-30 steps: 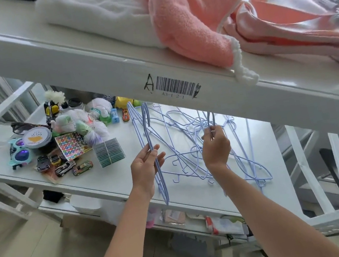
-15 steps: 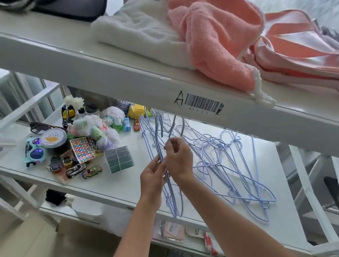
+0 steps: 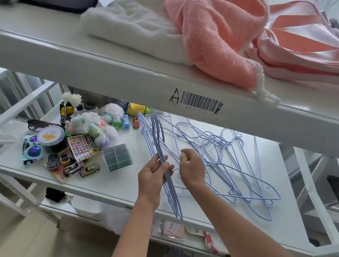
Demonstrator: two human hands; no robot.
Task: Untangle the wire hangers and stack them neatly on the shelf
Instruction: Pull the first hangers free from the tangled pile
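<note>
A bundle of pale blue wire hangers (image 3: pixel 160 143) stands on edge, aligned together, over the white middle shelf (image 3: pixel 133 186). My left hand (image 3: pixel 153 177) grips this bundle near its middle. To the right lies a tangled heap of more blue hangers (image 3: pixel 221 160), spread flat on the shelf as far as its right end. My right hand (image 3: pixel 190 167) hovers between bundle and heap with its fingers curled and apart; nothing is clearly held in it.
Toy cars (image 3: pixel 74 168), a sticker sheet (image 3: pixel 82 146), sunglasses (image 3: pixel 30 149), a round tin (image 3: pixel 51 135) and a pack of green items (image 3: pixel 117 157) crowd the shelf's left half. The upper shelf (image 3: pixel 133 76) with pink and white towels (image 3: pixel 215 31) overhangs the hangers.
My right hand brought a hanger from the heap leftward to the bundle in my left hand, then let go and drew slightly right. The view shifted.
</note>
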